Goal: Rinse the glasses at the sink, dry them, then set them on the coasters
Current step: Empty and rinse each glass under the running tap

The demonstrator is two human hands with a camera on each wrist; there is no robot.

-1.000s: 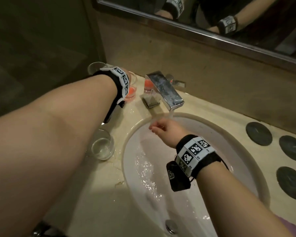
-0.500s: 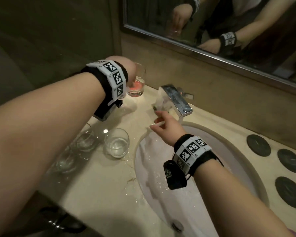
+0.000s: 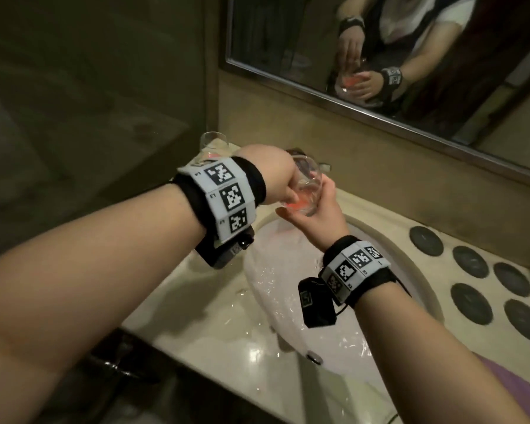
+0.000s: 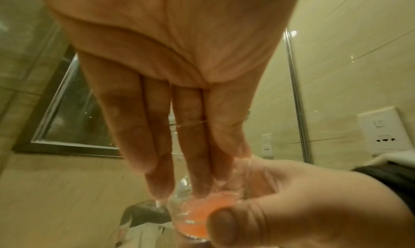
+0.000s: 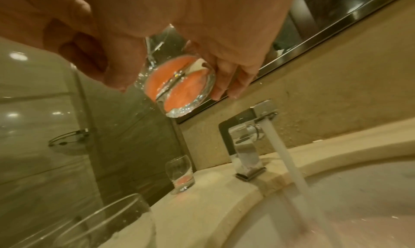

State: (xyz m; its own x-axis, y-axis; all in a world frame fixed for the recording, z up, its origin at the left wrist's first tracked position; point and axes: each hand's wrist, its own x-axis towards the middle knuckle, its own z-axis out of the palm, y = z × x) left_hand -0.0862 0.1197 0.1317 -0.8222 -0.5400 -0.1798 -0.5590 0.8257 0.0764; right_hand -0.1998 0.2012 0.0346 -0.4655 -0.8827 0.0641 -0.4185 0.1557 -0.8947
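A clear glass with orange residue in its bottom is tilted in the air above the sink basin. My left hand holds it from above, pinching the rim with fingers reaching inside. My right hand cups its base from below, thumb and fingers curled round it. The right wrist view looks up at the glass base. Several dark round coasters lie on the counter to the right.
The faucet is running into the basin. Another glass with orange residue stands at the counter's back left, and a clear glass stands nearer. A mirror hangs behind. Purple cloth shows at the lower right.
My left hand lifted the orange-stained glass off the back counter and brought it over the basin. My right hand left the water stream and rose to take the glass's base.
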